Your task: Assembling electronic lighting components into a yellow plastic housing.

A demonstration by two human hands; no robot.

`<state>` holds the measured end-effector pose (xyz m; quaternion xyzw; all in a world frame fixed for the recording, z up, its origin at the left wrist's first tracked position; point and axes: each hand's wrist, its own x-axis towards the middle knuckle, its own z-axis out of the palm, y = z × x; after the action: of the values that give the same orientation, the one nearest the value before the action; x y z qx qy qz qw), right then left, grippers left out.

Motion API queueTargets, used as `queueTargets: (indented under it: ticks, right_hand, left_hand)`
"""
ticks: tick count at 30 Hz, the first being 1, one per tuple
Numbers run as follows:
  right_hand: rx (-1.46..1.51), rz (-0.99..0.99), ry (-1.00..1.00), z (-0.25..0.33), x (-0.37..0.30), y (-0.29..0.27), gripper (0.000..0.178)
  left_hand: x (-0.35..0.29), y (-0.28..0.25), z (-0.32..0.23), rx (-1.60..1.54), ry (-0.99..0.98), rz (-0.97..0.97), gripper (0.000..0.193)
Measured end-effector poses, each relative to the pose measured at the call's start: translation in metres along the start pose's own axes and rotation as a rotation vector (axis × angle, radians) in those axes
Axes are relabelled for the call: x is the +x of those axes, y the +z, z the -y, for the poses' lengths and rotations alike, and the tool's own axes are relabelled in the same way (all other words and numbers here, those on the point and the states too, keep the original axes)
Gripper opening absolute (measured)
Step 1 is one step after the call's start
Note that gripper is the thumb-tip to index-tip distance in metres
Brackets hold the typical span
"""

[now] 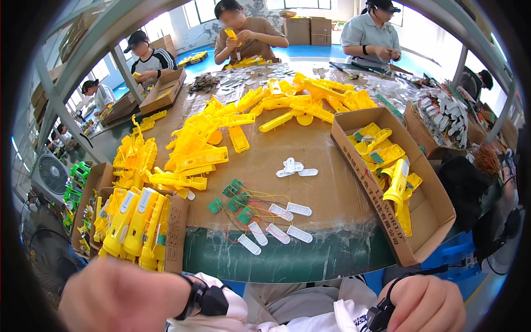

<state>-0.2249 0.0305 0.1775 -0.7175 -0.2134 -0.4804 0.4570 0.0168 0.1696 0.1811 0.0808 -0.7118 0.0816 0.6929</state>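
My left hand [119, 299] hangs blurred at the bottom edge, off the table, and I cannot tell its grip. My right hand [426, 304] is curled loosely near my lap, gripping nothing. Ahead, at the table's near edge, lie white plastic strips [276, 229] beside small green circuit boards [232, 199] with thin wires.

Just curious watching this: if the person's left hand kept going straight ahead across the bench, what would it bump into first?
Probably the cardboard box of yellow plastic housings just beyond the left hand, though the blur leaves depth and direction uncertain.
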Motion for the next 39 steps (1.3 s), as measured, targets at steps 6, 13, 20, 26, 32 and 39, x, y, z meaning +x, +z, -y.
queueTargets:
  ticks: [6, 13, 20, 26, 32, 39]
  right_hand:
    - [0.230, 0.139, -0.232, -0.021, 0.016, 0.005, 0.011]
    - [-1.110, -0.071, 0.119, -0.001, -0.020, -0.030, 0.018]
    - [-1.252, 0.221, 0.833, -0.056, -0.074, -0.087, 0.032]
    - [-1.226, 0.088, 0.910, -0.054, -0.081, -0.092, 0.032]
    - [-1.138, 0.201, 1.051, -0.062, -0.071, -0.087, 0.022]
    - [-1.213, 0.044, 0.941, -0.045, -0.095, -0.110, 0.028]
  left_hand:
    - [-0.089, -0.063, 0.116, 0.874, -0.958, -0.049, 0.023]
    - [-0.152, -0.121, 0.153, 1.470, -1.086, 0.421, 0.030]
    - [-0.164, -0.135, 0.166, 1.567, -1.269, 0.792, 0.062]
    - [-0.164, -0.138, 0.171, 1.605, -1.210, 0.797, 0.059]
    - [-0.173, -0.134, 0.183, 1.665, -0.868, 0.643, 0.053]
    - [-0.120, -0.108, 0.167, 1.489, -0.574, 0.468, 0.050]
